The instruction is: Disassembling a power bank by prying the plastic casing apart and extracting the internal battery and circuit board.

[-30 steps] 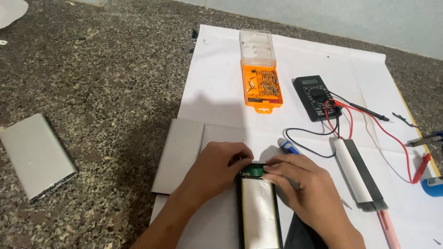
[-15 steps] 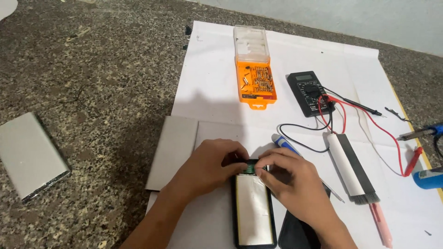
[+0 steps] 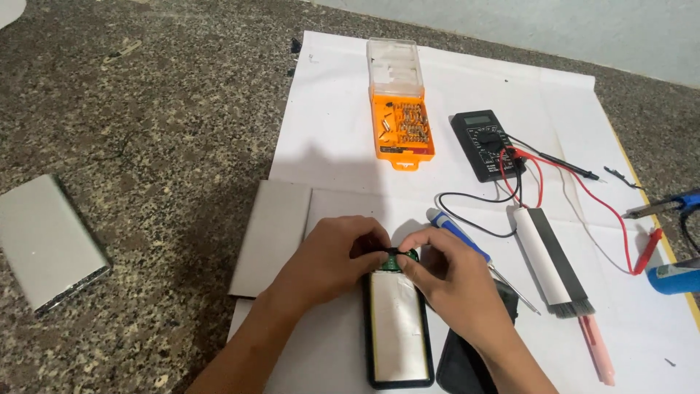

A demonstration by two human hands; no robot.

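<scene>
Small green circuit board (image 3: 399,257) atop silver battery pouch (image 3: 397,327), lower centre: left hand (image 3: 328,263) and right hand (image 3: 448,281) pinch it; light, steady pressure advisable.

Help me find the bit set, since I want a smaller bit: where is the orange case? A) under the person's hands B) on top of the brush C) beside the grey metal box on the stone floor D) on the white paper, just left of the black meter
D: the orange case lies open on the white paper, just left of the black meter, beyond both hands.
</scene>
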